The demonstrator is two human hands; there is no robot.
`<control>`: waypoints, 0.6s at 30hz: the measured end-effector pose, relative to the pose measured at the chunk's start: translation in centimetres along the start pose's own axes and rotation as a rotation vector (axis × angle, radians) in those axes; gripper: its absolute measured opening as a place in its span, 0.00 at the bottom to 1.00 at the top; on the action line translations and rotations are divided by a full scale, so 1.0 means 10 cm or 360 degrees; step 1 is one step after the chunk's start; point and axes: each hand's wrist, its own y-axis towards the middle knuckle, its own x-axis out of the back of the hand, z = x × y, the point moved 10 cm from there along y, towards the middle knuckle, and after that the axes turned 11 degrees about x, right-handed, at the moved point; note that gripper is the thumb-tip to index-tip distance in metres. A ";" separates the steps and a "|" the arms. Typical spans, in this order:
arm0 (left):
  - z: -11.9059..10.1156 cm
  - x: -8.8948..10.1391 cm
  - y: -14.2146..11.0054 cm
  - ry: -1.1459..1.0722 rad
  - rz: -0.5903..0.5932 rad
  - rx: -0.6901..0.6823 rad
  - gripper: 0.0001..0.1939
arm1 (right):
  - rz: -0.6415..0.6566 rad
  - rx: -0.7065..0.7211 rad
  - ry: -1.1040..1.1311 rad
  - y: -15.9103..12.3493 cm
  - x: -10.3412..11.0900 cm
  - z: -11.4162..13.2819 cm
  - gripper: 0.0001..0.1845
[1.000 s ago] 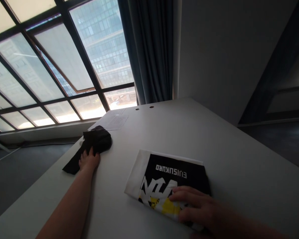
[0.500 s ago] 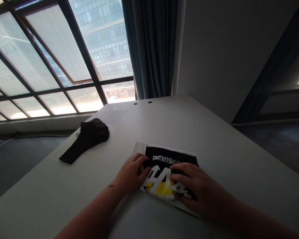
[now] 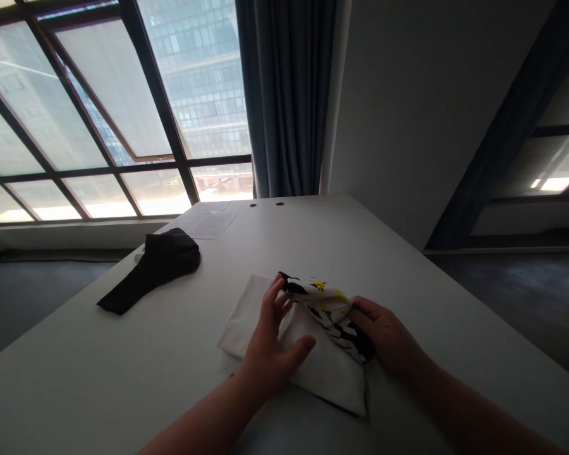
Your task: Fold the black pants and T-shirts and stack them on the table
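Note:
A folded white, black and yellow printed T-shirt (image 3: 332,373) lies on the table in front of me, its printed part lifted and bunched toward the far side. Below that flap the plain white fabric shows. My right hand (image 3: 389,335) pinches the flap at its right end, thumb and fingers closed on the cloth. At the left end, my left hand (image 3: 277,344) has its thumb stretched away from the fingers, and its fingertips touch the flap's black corner. Some of the left fingers are partly hidden behind one another.
On the white table (image 3: 303,240), a crumpled black garment (image 3: 156,265) lies to the left. Behind it are sheets of paper (image 3: 208,222). Two round holes sit near the table's far end, before a blue curtain (image 3: 287,101) and windows.
The printed panel, flat under both hands before, is now raised and folded away from me, uncovering white cloth. My left hand has moved right and its thumb has spread; my right hand now grips the flap.

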 end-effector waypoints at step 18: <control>0.11 0.25 0.09 0.0760 0.0227 0.0042 0.32 | 0.0267 0.0835 -0.0924 -0.07 -0.19 0.20 0.26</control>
